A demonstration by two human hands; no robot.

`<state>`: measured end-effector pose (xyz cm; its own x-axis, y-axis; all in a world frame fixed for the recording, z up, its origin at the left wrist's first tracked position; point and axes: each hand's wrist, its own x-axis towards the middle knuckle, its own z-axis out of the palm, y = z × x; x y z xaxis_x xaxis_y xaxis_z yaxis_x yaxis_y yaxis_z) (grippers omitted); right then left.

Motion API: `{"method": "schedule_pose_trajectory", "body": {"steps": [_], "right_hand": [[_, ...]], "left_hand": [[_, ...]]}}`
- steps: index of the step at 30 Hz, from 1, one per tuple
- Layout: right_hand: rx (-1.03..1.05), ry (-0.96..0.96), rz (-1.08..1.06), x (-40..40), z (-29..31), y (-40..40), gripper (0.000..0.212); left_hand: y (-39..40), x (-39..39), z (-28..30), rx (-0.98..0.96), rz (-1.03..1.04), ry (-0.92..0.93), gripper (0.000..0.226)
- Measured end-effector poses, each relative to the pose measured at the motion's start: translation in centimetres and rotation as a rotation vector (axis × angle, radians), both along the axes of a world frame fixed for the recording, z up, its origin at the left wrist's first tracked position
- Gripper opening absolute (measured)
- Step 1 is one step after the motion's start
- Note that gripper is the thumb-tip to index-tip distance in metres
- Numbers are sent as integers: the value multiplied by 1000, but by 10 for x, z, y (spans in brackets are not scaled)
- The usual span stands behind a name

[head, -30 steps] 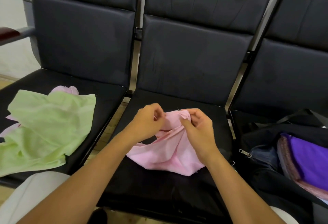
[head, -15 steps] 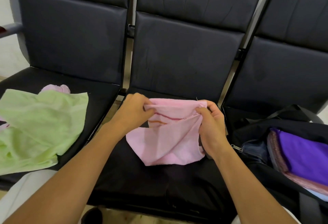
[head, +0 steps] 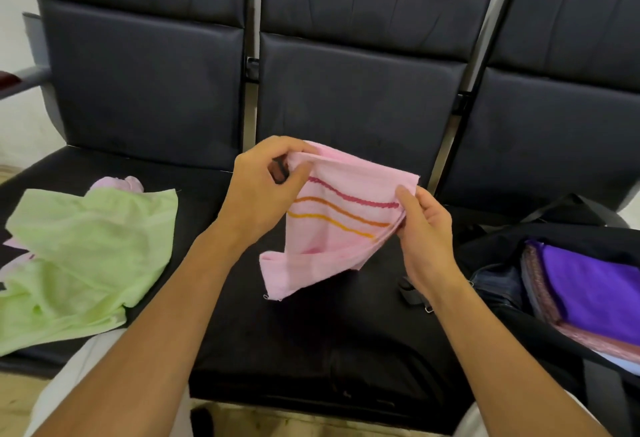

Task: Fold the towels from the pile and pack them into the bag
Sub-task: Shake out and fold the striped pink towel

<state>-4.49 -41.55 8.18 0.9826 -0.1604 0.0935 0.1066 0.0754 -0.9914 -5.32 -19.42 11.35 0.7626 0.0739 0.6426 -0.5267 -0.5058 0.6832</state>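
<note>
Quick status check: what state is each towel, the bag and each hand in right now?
pink towel: lifted off the seat, stripes showing, partly folded
left hand: pinches its upper left corner
right hand: pinches its right edge
green towel: unfolded, crumpled on the pile
bag: open
purple towel: folded, inside the bag

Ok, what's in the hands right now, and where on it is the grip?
Both hands hold the pink towel above the middle seat: left hand pinches its upper left corner, right hand pinches its right edge.
</note>
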Motion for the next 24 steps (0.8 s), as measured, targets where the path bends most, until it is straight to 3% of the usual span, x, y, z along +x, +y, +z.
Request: {"method": "schedule_pose_trajectory", "body": {"steps": [7, 10, 12, 15, 17, 24], "right_hand": [[-27, -56, 94, -27, 9, -13, 25], [-11, -66, 127, -38, 19, -21, 25], [-23, -38, 94, -46, 21, -25, 21], [-35, 42, 29, -60, 15, -29, 21], [-30, 104, 34, -67, 11, -30, 22], [224, 453, 194, -76, 8, -41, 22]], "left_hand": [[-10, -24, 2, -117, 4, -32, 14], [-17, -38, 8, -225, -51, -24, 22], [-20, -45, 5, -352, -123, 118, 25], [-32, -61, 1, -724, -340, 442, 33], [-38, -68, -2, -872, -395, 553, 33], [-41, -80, -14, -974, -385, 744, 26]]}}
